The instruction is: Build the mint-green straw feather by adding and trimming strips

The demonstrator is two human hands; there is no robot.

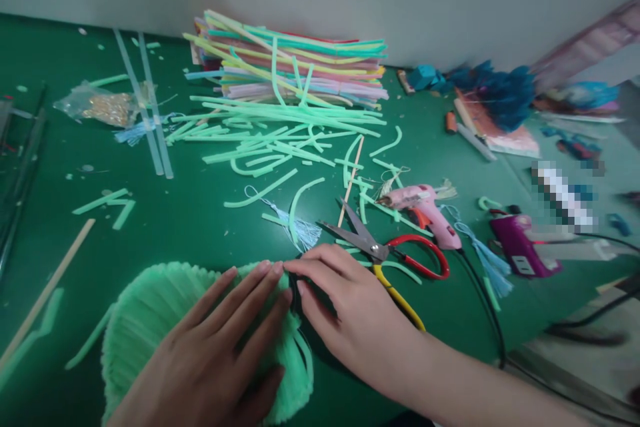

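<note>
A leaf-shaped mat of mint-green pipe cleaners (145,320), its strips side by side, lies at the table's near edge. My left hand (220,340) rests across it with fingers stretched out, pressing on its top and hiding much of it. At the mat's upper right edge, my right hand (345,307) has thumb and forefinger bent together, close to the left fingertips. A small dark thing or shadow shows between them; what they grip cannot be made out. Scissors (377,253) with one red and one yellow handle lie spread just beyond my right hand.
Loose green pipe cleaners (280,140) litter the green table (200,233) before a multicoloured bundle (300,67). A pink glue gun (425,207) lies right, its cord running nearer. Beyond are a purple device (525,247) and blue tassel (487,260). Clear glue sticks (145,107) lie left.
</note>
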